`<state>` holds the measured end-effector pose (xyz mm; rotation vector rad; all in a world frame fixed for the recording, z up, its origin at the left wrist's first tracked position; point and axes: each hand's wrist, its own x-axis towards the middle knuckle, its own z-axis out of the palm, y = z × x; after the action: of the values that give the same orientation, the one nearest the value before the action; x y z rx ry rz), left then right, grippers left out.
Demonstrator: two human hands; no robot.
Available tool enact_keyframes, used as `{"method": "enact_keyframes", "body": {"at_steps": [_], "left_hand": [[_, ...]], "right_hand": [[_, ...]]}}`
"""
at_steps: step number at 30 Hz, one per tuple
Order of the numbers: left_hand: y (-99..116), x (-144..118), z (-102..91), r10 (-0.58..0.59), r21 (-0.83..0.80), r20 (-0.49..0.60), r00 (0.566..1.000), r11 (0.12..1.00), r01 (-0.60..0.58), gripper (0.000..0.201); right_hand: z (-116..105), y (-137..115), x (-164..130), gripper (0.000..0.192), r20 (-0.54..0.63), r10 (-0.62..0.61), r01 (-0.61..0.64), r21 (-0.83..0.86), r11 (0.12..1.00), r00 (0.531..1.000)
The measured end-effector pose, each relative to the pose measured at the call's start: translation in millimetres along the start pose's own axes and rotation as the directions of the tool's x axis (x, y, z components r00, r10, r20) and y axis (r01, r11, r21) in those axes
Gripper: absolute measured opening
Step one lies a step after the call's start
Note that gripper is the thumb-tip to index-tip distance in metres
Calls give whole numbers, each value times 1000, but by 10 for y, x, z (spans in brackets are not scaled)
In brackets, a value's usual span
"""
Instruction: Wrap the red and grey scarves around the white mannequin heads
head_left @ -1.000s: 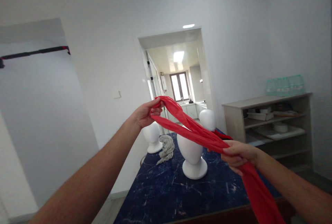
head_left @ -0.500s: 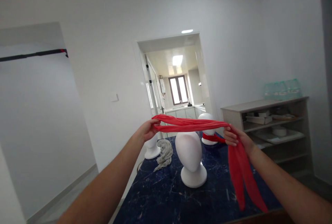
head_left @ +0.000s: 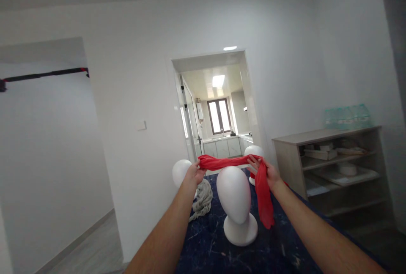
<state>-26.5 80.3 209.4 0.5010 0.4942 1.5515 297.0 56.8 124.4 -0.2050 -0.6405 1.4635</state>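
A red scarf (head_left: pixel 222 163) is stretched between my two hands, level with the top of a white foam mannequin head (head_left: pixel 234 193) and apparently just behind it. My left hand (head_left: pixel 197 172) pinches one end of the scarf, left of the head. On the other side my right hand (head_left: pixel 268 173) holds the scarf with its fingers stretched along the cloth, and a loose tail hangs below it. The head stands upright on its round base on a dark blue marbled table (head_left: pixel 209 253).
A second foam head (head_left: pixel 181 172) stands behind my left hand, beside a grey scarf (head_left: pixel 203 200). Behind my right hand is a third head (head_left: pixel 253 150), partly hidden, with red cloth at its neck. A shelf unit (head_left: pixel 326 135) carrying bottles (head_left: pixel 347 116) stands to the right.
Both hands have come closer together and reached forward, from above the head's front to about its far side. The stretched scarf is shorter, and its hanging tail has swung inward.
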Motion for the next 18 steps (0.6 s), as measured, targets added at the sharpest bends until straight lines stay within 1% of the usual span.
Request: {"method": "enact_keyframes", "body": {"at_steps": [5, 10, 14, 18], "left_hand": [[-208, 25, -320, 47, -62, -137, 989, 996, -56, 18], [-550, -46, -743, 33, -131, -292, 956, 989, -74, 20], [-801, -215, -1088, 11, -175, -390, 921, 981, -86, 19], [-1000, -495, -1393, -22, -202, -429, 903, 977, -71, 15]], "right_hand": [[-110, 379, 26, 30, -145, 66, -64, 17, 998, 987], [-331, 661, -105, 26, -253, 136, -136, 18, 991, 958], [-569, 797, -333, 23, -331, 165, -172, 8, 985, 929], [-784, 878, -581, 21, -400, 214, -235, -2, 972, 891]]}}
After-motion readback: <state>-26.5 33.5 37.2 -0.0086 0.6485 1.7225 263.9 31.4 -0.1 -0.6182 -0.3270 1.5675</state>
